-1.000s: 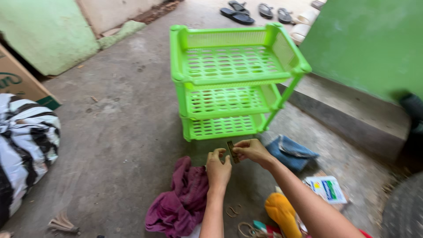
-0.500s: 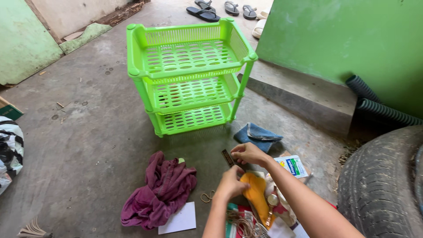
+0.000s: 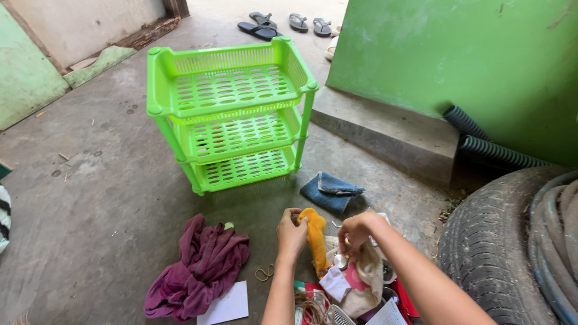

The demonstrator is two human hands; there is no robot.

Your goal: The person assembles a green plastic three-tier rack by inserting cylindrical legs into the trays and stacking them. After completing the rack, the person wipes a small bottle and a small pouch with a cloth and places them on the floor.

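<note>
My left hand [image 3: 291, 233] grips the top end of a yellow cloth [image 3: 316, 238] and holds it up over a pile of small items on the floor. My right hand [image 3: 356, 230] is closed just to the right of it, fingers curled over a white cloth with a pink patch [image 3: 355, 283]; whether it holds anything small I cannot tell. Beyond the hands stands a bright green plastic rack [image 3: 232, 114] with three slotted shelves, all bare.
A maroon cloth [image 3: 201, 265] and a white paper [image 3: 227, 304] lie at lower left, a folded blue denim piece [image 3: 331, 191] near the rack. A tyre [image 3: 500, 241] and corrugated hoses [image 3: 481, 144] sit at right beside a green wall and concrete step. Sandals [image 3: 283, 24] lie far back.
The view has shifted right and down. My hands have dropped from near the rack to the pile, and my left hand has taken hold of the yellow cloth and raised it.
</note>
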